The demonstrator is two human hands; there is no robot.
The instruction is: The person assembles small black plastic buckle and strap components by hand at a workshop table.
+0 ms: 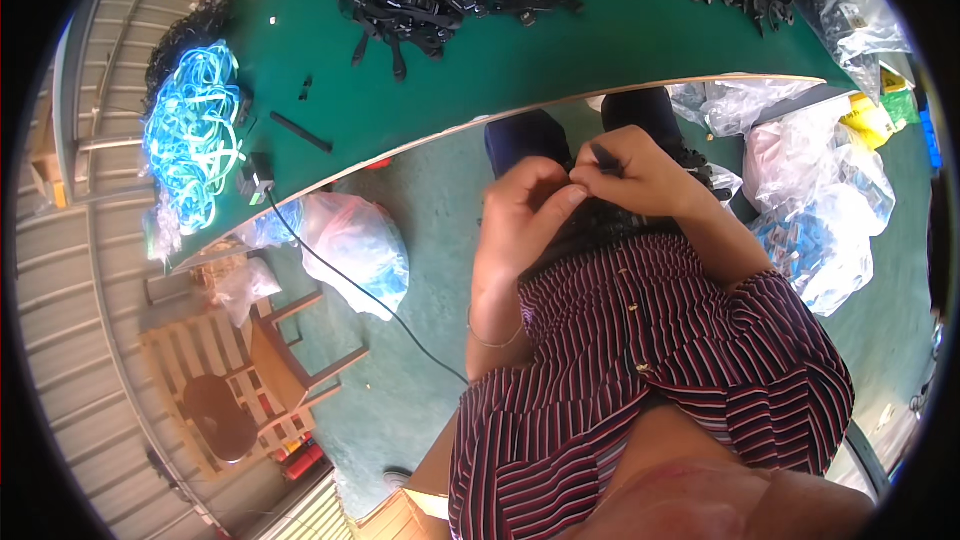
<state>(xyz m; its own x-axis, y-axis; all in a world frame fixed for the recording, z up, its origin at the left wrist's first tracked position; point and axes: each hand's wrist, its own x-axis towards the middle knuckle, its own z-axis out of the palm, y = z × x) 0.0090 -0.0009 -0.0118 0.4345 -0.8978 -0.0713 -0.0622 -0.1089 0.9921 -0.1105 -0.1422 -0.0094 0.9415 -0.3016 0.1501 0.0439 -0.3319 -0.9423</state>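
Above my lap, at the front edge of the green table, my two hands meet. My right hand [637, 172] is closed round a short black piece [606, 158] that looks like a strap end; its tip sticks up between the fingers. Beside it my left hand [522, 212] is closed, with the thumb pressed toward the fingers of the right hand. Whatever the left fingers pinch is hidden. Dark material [590, 226], hard to make out, lies on my lap under the hands.
Black straps with buckles [400, 0] are heaped across the green table [450, 90]. Light-blue cords [195, 135] lie at its left end, near a black rod [300, 132] and a corded device [256, 180]. Filled plastic bags [355, 250] stand below, beside a wooden chair [285, 360].
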